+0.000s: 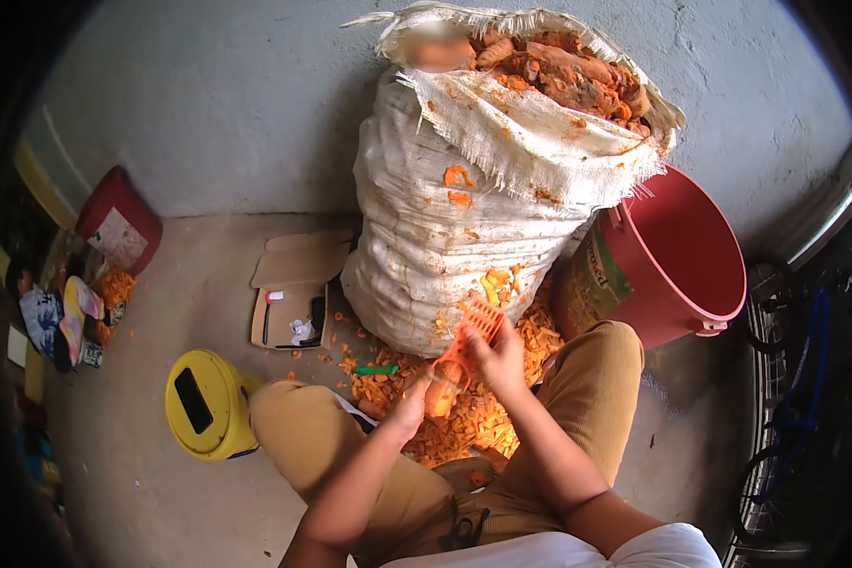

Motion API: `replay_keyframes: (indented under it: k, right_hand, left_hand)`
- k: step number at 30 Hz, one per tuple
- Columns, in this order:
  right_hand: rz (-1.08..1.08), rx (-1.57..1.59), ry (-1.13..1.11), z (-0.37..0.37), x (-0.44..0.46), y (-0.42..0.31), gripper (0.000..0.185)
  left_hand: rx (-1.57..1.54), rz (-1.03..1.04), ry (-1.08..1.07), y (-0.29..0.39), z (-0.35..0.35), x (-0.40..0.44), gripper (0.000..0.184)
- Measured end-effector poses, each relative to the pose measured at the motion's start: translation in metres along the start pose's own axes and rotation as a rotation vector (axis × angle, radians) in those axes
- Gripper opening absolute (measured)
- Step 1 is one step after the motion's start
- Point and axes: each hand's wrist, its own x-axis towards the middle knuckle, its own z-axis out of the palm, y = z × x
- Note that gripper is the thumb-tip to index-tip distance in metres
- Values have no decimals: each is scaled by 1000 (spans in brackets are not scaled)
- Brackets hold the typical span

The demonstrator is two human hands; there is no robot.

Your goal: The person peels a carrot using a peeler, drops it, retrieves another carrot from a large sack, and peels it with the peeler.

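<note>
My left hand (408, 407) grips an orange carrot (442, 394), held tilted in front of me. Closed around an orange plastic peeler (484, 319) with a slotted end, my right hand (500, 358) is close above the carrot, and the tool's lower part overlaps the carrot's upper end. Below both hands, a heap of orange peelings (473, 428) covers the floor between my legs. A green tool (377, 370) lies at the heap's left edge. Right ahead stands a white woven sack (435, 227), its open top full of rough orange roots (577, 76).
A red bucket (625, 275) leans by the sack's right side. To my left are a yellow bucket (222, 428) with a phone (193, 400) on its lid and an open cardboard box (298, 256). Farther left, a person (52, 317) is near a red container (142, 232). Bicycle parts (805, 379) stand right.
</note>
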Motion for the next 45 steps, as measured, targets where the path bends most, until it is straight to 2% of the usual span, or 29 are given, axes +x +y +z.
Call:
replay_keyframes:
  k: [2,3,4,5,7,9,11,12,13,15,16,18,19,21,23,24,25,27,28,30,31,33,34,35,37,41,43,44,45]
  right_hand:
    - [128,28,116,-10,12,-8,23]
    - [82,9,207,-17,21,-5,22]
    - [-102,-78,316,-29,34,6,20]
    - [-146,-285,448,-51,47,21,20]
    - [54,-17,550,-75,59,30,23]
    - [-4,-63,419,-65,50,18,24]
    - [1,98,245,-36,29,-10,30]
    - [78,87,166,-26,20,-11,30]
    - [19,19,132,-14,10,-16,28]
    - [-56,-290,100,-4,-1,-10,27]
    - [-62,-263,130,-6,1,-2,27]
    - [-77,-209,185,-15,14,24,27]
    - [-105,-193,268,-19,23,26,25]
    - [-176,-293,458,-44,41,21,23]
    - [97,-263,540,-73,54,36,21]
    - [100,-251,518,-67,50,15,21]
    - [-30,-137,448,-58,48,15,20]
    - [-54,-139,290,-33,32,6,21]
    - [5,-170,191,-23,23,6,25]
    - [87,-312,26,-8,6,9,32]
    - [-122,-286,148,-4,6,27,27]
    - [-41,-317,205,-17,16,36,27]
    - [-104,-276,287,-21,24,29,26]
    - [-69,-504,355,-33,29,18,24]
    - [27,-284,506,-57,47,32,23]
    - [-100,-47,251,-31,25,8,29]
    - [-85,-271,50,-12,2,-2,34]
    - [-78,-252,87,-11,3,3,31]
    - [-69,-235,124,-11,6,13,28]
  left_hand:
    - [61,3,4,3,1,-2,39]
    - [98,-3,18,4,1,-3,38]
    - [135,-10,29,3,1,-5,37]
    - [114,-9,19,2,1,-7,37]
    - [78,-2,-3,3,-4,-10,36]
    - [131,-16,118,-17,-23,3,36]
    - [128,-27,137,-18,-21,6,36]
    - [105,-31,95,-3,-10,0,35]
    - [84,-37,55,5,-3,-3,35]
    - [198,102,129,-4,-5,2,34]
    - [253,172,164,-8,-6,4,34]
    - [345,129,173,-9,-9,4,34]
    - [389,108,178,-9,-10,3,34]
    - [446,233,178,-12,-9,-1,35]
    - [531,267,179,-5,-8,-2,36]
    - [584,234,187,2,-6,-4,36]
    - [633,198,196,8,-2,-7,36]
    - [852,240,269,18,10,-12,38]
    - [965,262,308,23,15,-14,38]
    - [1004,134,323,33,22,-17,37]
    - [1024,70,328,35,23,-18,37]
    - [975,197,322,19,12,-11,36]
    - [947,262,322,15,8,-11,35]
    - [889,258,315,11,7,-12,35]
    - [776,256,292,12,6,-13,34]
    - [779,206,348,5,-3,-5,34]
    - [848,175,351,16,7,-10,34]
    - [824,109,328,18,6,-11,34]
    - [780,163,310,15,4,-10,35]
